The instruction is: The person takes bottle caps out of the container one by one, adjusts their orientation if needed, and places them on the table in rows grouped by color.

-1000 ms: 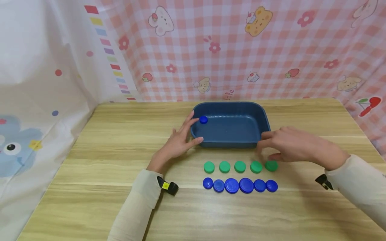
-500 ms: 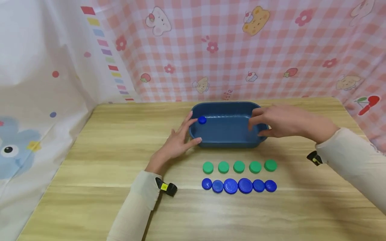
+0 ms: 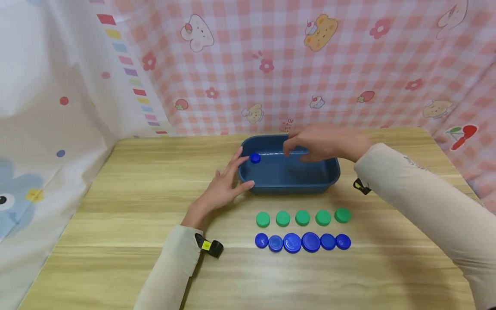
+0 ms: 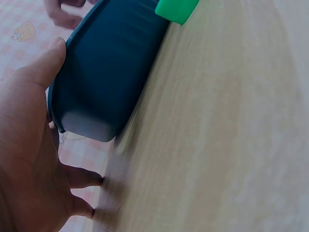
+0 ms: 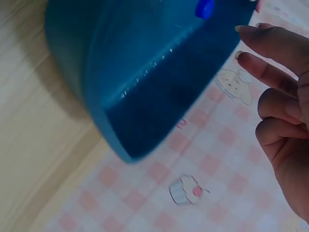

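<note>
In the head view my left hand [image 3: 221, 188] rests on the left end of a dark blue plastic basin [image 3: 287, 188]. Its thumb lies on the front rim and its fingers are spread over the left rim. The left wrist view shows two fingertips touching the table. Inside the basin, at the left, lies a blue bottle cap [image 3: 255, 158], close to the left fingers. My right hand [image 3: 319, 144] hovers over the right half of the basin, fingers loosely bent. In the right wrist view nothing shows between the right fingers [image 5: 270, 46].
In front of the basin stands a row of several green bottle caps [image 3: 302, 218]. Nearer still runs a row of several blue bottle caps [image 3: 292, 243] of mixed sizes. A pink checked cloth [image 3: 232, 64] hangs behind the wooden table [image 3: 128, 206].
My right hand has moved from beside the rightmost green cap, up and left, to above the basin. The left hand keeps its place on the basin. The caps stay where they were.
</note>
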The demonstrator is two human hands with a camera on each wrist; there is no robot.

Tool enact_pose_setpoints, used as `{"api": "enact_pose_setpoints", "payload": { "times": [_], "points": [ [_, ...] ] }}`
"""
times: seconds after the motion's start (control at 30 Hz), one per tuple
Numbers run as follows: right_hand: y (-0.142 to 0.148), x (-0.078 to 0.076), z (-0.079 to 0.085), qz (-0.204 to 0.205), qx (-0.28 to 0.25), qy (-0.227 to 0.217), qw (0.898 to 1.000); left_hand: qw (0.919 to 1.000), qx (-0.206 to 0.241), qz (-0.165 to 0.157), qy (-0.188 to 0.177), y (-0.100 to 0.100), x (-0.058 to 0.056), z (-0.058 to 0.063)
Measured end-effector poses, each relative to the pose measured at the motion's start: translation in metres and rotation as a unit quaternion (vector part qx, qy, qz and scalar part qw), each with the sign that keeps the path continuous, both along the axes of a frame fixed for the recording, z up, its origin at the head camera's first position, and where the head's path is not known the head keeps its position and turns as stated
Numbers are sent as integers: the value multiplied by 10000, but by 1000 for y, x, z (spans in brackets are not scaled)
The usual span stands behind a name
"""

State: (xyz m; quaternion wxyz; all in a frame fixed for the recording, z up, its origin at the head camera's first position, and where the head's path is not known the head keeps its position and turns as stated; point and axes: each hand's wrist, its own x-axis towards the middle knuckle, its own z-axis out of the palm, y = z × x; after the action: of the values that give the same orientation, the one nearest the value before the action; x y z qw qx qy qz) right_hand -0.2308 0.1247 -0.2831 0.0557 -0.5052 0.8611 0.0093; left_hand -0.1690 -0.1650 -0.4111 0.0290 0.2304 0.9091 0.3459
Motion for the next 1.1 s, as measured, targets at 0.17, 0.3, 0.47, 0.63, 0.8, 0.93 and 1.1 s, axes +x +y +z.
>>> {"api": "enact_pose_setpoints", "payload": {
  "times": [0.17,0.3,0.47,0.63,0.8,0.93,1.1],
  "points": [
    [-21,-11,-10,-88,187,-140,9997,10000,2,50,-38,-1,0,-1],
    [-36,-19,-18,30,260,-268,9993,10000,12,47,-53,-1,0,-1],
    [-54,-27,-23,87,329,-362,9988,10000,26,7,-45,-1,0,-1],
    [-68,-31,-27,-60,534,-505,9973,10000,51,-16,-48,-1,0,-1],
    [-76,-35,-33,-268,821,-563,9947,10000,75,-38,-41,2,0,-2],
    [-79,-38,-39,-388,1124,-599,9911,10000,68,-58,-36,4,0,-1],
    [-84,-40,-44,-471,1217,-759,9885,10000,7,1,-3,0,1,1]
  ]
}}
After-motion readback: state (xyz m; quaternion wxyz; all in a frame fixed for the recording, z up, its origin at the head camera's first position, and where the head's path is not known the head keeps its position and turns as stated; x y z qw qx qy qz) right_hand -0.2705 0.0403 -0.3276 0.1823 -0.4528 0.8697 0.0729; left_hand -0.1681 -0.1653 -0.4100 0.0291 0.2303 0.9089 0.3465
